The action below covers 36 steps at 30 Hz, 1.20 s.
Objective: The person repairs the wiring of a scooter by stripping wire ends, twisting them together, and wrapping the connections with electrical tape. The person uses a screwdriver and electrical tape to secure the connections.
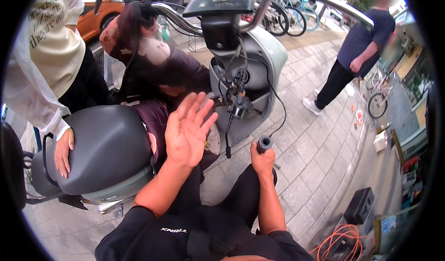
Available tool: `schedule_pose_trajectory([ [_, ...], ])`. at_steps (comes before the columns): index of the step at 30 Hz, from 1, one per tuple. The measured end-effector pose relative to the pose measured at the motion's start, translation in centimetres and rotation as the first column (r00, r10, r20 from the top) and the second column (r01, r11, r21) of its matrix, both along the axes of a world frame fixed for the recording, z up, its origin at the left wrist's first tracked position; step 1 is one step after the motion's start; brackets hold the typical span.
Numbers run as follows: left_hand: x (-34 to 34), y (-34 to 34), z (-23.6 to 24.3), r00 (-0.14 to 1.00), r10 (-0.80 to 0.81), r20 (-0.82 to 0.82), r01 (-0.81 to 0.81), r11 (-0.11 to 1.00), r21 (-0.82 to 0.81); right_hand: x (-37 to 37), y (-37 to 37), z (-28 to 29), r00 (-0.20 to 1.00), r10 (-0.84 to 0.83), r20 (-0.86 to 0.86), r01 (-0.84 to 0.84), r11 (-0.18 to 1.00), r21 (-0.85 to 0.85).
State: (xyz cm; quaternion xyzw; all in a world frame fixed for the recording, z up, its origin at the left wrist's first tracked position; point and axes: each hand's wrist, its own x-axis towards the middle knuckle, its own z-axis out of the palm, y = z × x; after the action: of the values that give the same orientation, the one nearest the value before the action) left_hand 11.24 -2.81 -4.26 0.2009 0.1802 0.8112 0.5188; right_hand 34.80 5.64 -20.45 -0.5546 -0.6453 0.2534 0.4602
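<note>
My right hand (pixel 263 161) is closed round a black throttle grip (pixel 264 143), held upright low on the right. A thin black cable (pixel 284 108) runs from it up to the scooter's front. Raised in the middle, palm up with fingers spread, my left hand (pixel 186 136) holds nothing. Beyond it the pale green scooter front (pixel 269 52) has an opening, where a cluster of wires and an ignition lock (pixel 238 105) hangs exposed. Above are the black display (pixel 218 6) and the chrome handlebar (pixel 264 6). Its right end shows no rubber grip.
At left a person in a cream top (pixel 53 47) rests a hand (pixel 64 152) on the dark grey scooter seat (pixel 104 145). Another person (pixel 357 47) stands on the paving at right. A black case (pixel 359 205) and an orange cable (pixel 340 240) lie at lower right. Bicycles (pixel 296 15) are parked behind.
</note>
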Motion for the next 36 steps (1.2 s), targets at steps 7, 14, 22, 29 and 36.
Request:
schedule_pose_trajectory([
  [7,10.5,11.5,10.1,0.79,-0.545,-0.282,0.606,0.765,0.217,0.7,1.3,-1.6,0.999,0.037,-0.038,-0.042,0.991,-0.13],
  [14,16.4,1.8,8.8,0.314,0.887,-0.339,0.403,0.199,0.894,2.6,-1.2,1.4,0.996,-0.061,-0.072,0.037,0.955,-0.295],
  [22,7.1,0.0,-8.2,0.165,0.291,-0.942,0.378,0.864,0.333,2.4,0.9,-3.0,0.981,0.028,-0.19,-0.045,0.995,-0.085],
  [29,-0.8,-0.7,-12.6,0.233,0.073,-0.97,0.088,0.991,0.096,1.1,0.7,-2.1,0.984,0.011,-0.18,-0.017,0.999,-0.033],
  [36,-4.0,-0.4,-16.3,0.381,-0.035,-0.924,-0.13,0.987,-0.091,0.9,0.2,-0.9,0.991,0.034,-0.133,-0.045,0.996,-0.083],
])
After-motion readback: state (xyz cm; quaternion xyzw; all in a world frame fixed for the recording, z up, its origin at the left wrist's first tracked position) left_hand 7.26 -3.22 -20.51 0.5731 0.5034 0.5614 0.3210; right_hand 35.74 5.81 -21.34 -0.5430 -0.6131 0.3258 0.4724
